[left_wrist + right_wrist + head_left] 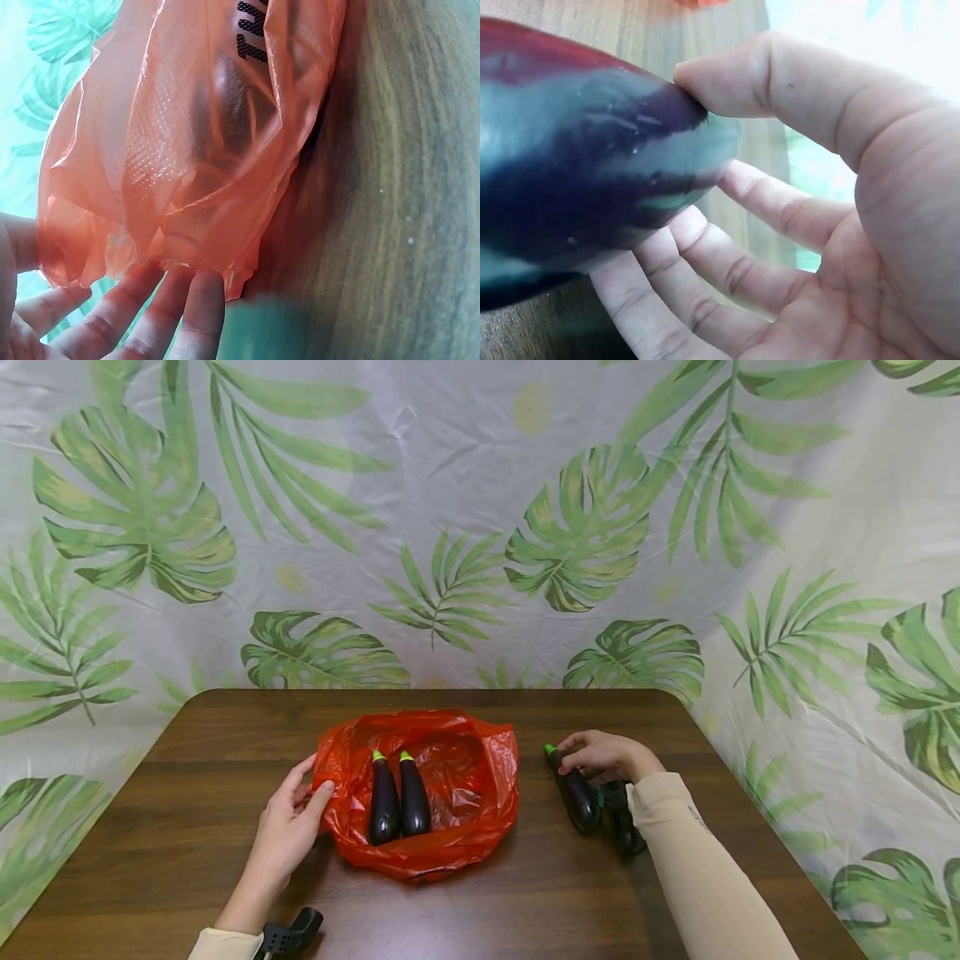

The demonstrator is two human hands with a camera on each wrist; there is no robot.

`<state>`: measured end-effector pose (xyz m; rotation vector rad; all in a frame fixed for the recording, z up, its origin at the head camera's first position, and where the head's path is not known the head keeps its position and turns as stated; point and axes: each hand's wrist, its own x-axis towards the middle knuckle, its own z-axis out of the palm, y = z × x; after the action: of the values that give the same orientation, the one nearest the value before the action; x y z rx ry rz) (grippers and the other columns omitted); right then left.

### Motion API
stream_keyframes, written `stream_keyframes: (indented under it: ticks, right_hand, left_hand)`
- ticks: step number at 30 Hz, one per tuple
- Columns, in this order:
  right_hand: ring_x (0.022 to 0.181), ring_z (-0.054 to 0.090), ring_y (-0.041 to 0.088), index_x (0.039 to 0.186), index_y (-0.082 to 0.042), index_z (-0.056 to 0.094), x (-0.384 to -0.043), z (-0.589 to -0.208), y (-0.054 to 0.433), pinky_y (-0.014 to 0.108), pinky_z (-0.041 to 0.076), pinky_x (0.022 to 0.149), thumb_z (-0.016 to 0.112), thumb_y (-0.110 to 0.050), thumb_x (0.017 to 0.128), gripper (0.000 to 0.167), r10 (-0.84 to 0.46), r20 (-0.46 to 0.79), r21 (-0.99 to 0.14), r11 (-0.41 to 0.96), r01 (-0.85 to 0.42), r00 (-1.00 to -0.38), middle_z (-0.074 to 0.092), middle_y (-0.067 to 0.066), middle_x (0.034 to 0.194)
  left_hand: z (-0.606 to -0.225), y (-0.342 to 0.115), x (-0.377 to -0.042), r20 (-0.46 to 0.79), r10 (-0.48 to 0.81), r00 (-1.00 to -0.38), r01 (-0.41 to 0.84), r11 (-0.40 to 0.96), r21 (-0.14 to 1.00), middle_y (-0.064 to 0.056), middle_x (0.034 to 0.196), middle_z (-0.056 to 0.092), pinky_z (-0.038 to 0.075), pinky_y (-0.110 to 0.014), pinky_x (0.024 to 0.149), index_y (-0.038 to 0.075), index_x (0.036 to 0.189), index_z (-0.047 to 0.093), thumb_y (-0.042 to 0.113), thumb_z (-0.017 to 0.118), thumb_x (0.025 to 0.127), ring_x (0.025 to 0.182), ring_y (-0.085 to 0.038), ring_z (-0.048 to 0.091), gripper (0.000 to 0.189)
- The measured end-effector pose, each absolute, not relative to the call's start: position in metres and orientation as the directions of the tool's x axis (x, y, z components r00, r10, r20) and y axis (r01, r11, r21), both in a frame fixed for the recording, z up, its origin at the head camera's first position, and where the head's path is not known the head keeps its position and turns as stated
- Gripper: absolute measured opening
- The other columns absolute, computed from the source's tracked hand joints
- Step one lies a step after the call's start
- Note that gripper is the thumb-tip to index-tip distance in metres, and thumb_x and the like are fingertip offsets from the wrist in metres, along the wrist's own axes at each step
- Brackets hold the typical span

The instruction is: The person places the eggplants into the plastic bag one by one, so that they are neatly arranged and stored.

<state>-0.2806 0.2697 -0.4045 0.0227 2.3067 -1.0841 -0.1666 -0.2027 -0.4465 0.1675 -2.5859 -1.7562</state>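
A red plastic bag lies spread with its mouth facing up, and two eggplants rest side by side inside it, green caps pointing away. My left hand holds the bag's left rim between thumb and fingers. The left wrist view shows the thin red plastic with a dark shape behind it and black lettering. To the right of the bag, my right hand grips another eggplant near its green-capped end. In the right wrist view the thumb and fingers meet the glossy eggplant from both sides.
Everything lies on a brown wooden table with rounded far corners. Behind it hangs a leaf-patterned curtain. A black wrist device sits at the left wrist. Dark parts below the right wrist are partly hidden by the sleeve.
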Motion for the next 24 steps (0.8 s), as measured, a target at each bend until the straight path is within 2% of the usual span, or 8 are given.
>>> stream_keyframes:
  ticks: [5, 8, 12, 17, 20, 24]
  right_hand:
    - [0.111, 0.064, 0.027, 0.147, 0.001, 0.051, -0.281, -0.404, 0.272, 0.045, 0.061, 0.094, 0.069, -0.021, 0.097, 0.058, -0.221, -0.496, -0.724, 0.640, 0.259, -0.840, 0.061, 0.014, 0.126]
    - [0.105, 0.067, 0.022, 0.147, 0.003, 0.048, -0.279, -0.402, 0.274, 0.042, 0.061, 0.092, 0.065, -0.020, 0.100, 0.055, -0.239, -0.483, -0.751, 0.609, 0.257, -0.842, 0.069, 0.012, 0.121]
    - [0.095, 0.071, 0.015, 0.149, 0.007, 0.042, -0.278, -0.400, 0.278, 0.037, 0.061, 0.087, 0.058, -0.016, 0.106, 0.051, -0.280, -0.453, -0.797, 0.552, 0.244, -0.847, 0.076, 0.017, 0.126]
    - [0.085, 0.072, 0.012, 0.151, 0.007, 0.038, -0.278, -0.398, 0.281, 0.034, 0.062, 0.084, 0.057, -0.013, 0.107, 0.052, -0.302, -0.428, -0.836, 0.490, 0.247, -0.852, 0.075, 0.018, 0.127]
    - [0.075, 0.061, 0.009, 0.152, 0.005, 0.039, -0.278, -0.395, 0.282, 0.033, 0.059, 0.084, 0.057, -0.015, 0.107, 0.052, -0.300, -0.418, -0.838, 0.491, 0.236, -0.858, 0.075, 0.013, 0.125]
    - [0.070, 0.044, 0.009, 0.153, 0.004, 0.039, -0.276, -0.387, 0.284, 0.033, 0.054, 0.083, 0.058, -0.016, 0.108, 0.053, -0.308, -0.396, -0.841, 0.499, 0.207, -0.865, 0.074, 0.011, 0.127]
  left_hand:
    - [-0.447, -0.203, -0.166, -0.049, -0.094, -0.994, -0.080, 0.366, 0.927, -0.030, 0.145, 0.063, 0.065, -0.026, 0.081, 0.017, 0.168, 0.033, 0.028, 0.058, 0.113, 0.103, -0.018, 0.074, 0.062]
    - [-0.447, -0.203, -0.166, -0.049, -0.093, -0.994, -0.080, 0.365, 0.928, -0.030, 0.146, 0.062, 0.065, -0.026, 0.081, 0.017, 0.168, 0.033, 0.028, 0.058, 0.113, 0.104, -0.018, 0.074, 0.062]
    - [-0.447, -0.202, -0.166, -0.047, -0.093, -0.995, -0.077, 0.362, 0.929, -0.030, 0.145, 0.063, 0.065, -0.026, 0.081, 0.017, 0.168, 0.034, 0.027, 0.058, 0.112, 0.102, -0.017, 0.074, 0.061]
    - [-0.446, -0.202, -0.166, -0.041, -0.096, -0.995, -0.073, 0.362, 0.929, -0.030, 0.143, 0.064, 0.065, -0.025, 0.081, 0.017, 0.167, 0.035, 0.027, 0.058, 0.112, 0.101, -0.017, 0.074, 0.060]
    - [-0.446, -0.202, -0.166, -0.039, -0.095, -0.995, -0.071, 0.360, 0.930, -0.030, 0.142, 0.064, 0.065, -0.025, 0.080, 0.016, 0.167, 0.035, 0.026, 0.058, 0.112, 0.100, -0.016, 0.074, 0.060]
    - [-0.446, -0.202, -0.166, -0.035, -0.095, -0.995, -0.067, 0.356, 0.932, -0.030, 0.141, 0.065, 0.065, -0.024, 0.079, 0.016, 0.167, 0.036, 0.026, 0.058, 0.112, 0.098, -0.014, 0.074, 0.060]
